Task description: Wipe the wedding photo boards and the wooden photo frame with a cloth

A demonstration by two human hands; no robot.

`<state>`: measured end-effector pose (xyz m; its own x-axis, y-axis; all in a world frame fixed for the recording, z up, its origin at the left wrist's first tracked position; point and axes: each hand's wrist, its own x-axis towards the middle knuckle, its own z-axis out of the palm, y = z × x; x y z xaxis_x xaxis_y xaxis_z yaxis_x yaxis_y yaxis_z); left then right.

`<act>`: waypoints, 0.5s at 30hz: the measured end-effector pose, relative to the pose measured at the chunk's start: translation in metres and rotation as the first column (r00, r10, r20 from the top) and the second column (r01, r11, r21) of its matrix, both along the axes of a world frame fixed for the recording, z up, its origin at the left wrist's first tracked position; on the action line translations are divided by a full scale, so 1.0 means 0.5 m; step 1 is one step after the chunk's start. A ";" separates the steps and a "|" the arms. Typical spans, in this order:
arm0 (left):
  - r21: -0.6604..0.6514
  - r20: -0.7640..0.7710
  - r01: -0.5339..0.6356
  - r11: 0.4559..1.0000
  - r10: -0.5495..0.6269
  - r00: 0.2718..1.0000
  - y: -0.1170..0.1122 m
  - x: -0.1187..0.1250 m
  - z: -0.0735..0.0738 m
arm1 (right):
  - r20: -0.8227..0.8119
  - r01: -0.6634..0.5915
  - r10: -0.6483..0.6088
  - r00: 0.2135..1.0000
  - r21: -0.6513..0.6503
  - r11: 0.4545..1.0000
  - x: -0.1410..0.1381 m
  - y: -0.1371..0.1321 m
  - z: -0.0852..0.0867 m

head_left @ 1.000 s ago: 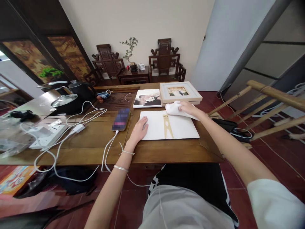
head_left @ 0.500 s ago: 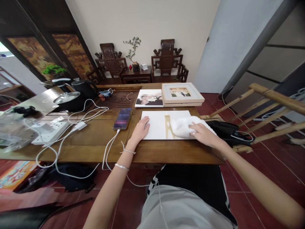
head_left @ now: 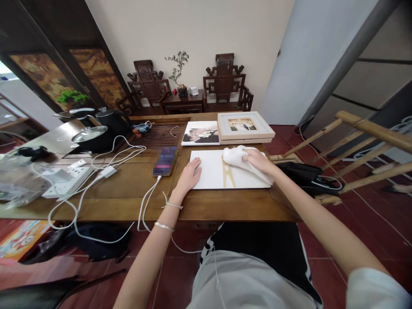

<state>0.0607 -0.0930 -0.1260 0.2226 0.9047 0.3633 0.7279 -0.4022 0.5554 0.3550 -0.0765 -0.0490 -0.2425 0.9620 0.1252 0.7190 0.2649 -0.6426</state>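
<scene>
A white flat board point(head_left: 212, 176) with a tan clip-shaped strip point(head_left: 228, 174) on it lies near the front edge of the wooden table point(head_left: 128, 189). My left hand point(head_left: 189, 175) rests flat on the board's left edge, fingers stretched out. My right hand point(head_left: 259, 161) presses a white cloth point(head_left: 236, 155) onto the board's far right part, fingers curled over the cloth. Just beyond the board lie a white picture frame point(head_left: 245, 125) and a flat photo print point(head_left: 201, 133).
A phone point(head_left: 165, 161) on a white cable lies left of the board. Further left are a power strip point(head_left: 66, 180), tangled cables, a black pot with lid point(head_left: 86, 137) and a kettle. A bamboo rack point(head_left: 360, 146) stands at the right. Carved chairs line the far wall.
My right hand has slid the cloth from the board's near right corner back up to its far right part. The left hand has stayed in place.
</scene>
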 end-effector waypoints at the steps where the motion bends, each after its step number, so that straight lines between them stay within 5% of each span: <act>1: 0.002 0.001 -0.001 1.000 0.001 1.000 0.001 -0.001 -0.001 | -0.010 0.027 -0.027 1.000 0.003 1.000 -0.016 0.022 0.000; 9: -0.002 0.022 0.012 1.000 -0.012 1.000 0.006 -0.006 -0.008 | 0.033 -0.061 0.060 0.998 0.021 0.998 -0.138 0.122 0.016; 15: -0.005 0.009 0.003 1.000 -0.003 1.000 0.004 -0.004 -0.005 | 0.133 -0.162 0.152 0.979 0.066 0.985 -0.140 0.065 0.008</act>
